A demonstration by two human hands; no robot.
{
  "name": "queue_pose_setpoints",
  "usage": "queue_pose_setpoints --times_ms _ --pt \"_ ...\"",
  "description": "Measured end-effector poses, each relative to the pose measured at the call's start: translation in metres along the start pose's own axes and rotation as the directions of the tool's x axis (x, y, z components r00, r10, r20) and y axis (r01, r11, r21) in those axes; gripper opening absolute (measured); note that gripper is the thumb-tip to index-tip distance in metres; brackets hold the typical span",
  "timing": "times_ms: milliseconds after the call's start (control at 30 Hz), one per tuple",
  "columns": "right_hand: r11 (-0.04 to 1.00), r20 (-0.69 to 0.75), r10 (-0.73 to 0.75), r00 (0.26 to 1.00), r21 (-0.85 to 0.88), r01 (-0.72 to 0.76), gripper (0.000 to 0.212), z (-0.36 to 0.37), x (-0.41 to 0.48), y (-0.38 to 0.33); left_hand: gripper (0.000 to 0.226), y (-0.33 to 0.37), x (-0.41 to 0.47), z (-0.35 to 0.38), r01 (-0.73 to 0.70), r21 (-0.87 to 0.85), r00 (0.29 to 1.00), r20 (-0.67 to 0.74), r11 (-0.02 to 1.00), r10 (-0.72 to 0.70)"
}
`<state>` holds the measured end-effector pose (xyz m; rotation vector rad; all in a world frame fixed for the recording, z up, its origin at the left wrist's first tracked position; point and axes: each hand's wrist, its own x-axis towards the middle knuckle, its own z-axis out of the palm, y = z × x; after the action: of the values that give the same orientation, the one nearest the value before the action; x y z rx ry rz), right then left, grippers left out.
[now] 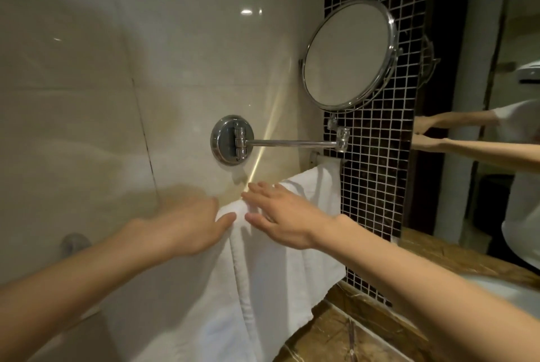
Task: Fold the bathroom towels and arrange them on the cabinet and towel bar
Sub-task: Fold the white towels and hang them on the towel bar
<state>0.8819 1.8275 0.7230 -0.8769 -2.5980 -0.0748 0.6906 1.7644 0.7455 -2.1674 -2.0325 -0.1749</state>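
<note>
A white towel (280,271) hangs over the towel bar, whose right end bracket (317,157) shows by the mosaic strip; the bar itself is hidden under the cloth. My left hand (187,227) lies at the towel's left top edge, thumb against the cloth and fingers reaching behind it out of sight. My right hand (280,215) rests flat on the towel's top with fingers straight and spread. The towel's lower part drops out of view at the bottom.
A round chrome mirror (349,54) on a swing arm (292,143) juts from a wall mount (230,139) just above the towel. A dark mosaic strip (377,157) and wall mirror stand at right. The brown marble counter (365,323) and white basin (514,291) lie lower right.
</note>
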Motion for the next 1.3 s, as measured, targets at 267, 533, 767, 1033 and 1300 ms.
queue_pose_setpoints --times_ms 267,533,767,1033,1300 --pt "0.995 0.044 0.079 0.996 0.055 -0.081 0.064 0.002 -0.003 -0.014 0.041 -0.016 -0.014 0.023 -0.016 -0.003 0.996 -0.091 1.0 0.016" --pt "0.982 0.067 0.186 0.98 0.009 -0.187 0.063 -0.001 0.001 -0.031 0.048 -0.005 -0.021 0.02 0.05 0.203 0.981 -0.194 0.978 -0.01" --pt "0.998 0.055 -0.022 0.998 -0.055 0.025 0.058 -0.012 -0.004 -0.073 0.037 -0.021 -0.056 -0.009 0.089 0.289 0.994 -0.084 0.953 -0.068" --pt "0.999 0.067 0.039 0.997 0.005 -0.04 0.051 -0.007 0.001 -0.121 0.025 -0.043 -0.087 -0.028 0.102 0.167 0.995 -0.014 0.981 -0.101" --pt "0.97 0.168 0.224 0.96 0.053 -0.236 0.049 -0.018 -0.003 -0.155 0.02 -0.039 -0.103 -0.033 0.089 0.012 0.996 -0.003 0.996 -0.089"
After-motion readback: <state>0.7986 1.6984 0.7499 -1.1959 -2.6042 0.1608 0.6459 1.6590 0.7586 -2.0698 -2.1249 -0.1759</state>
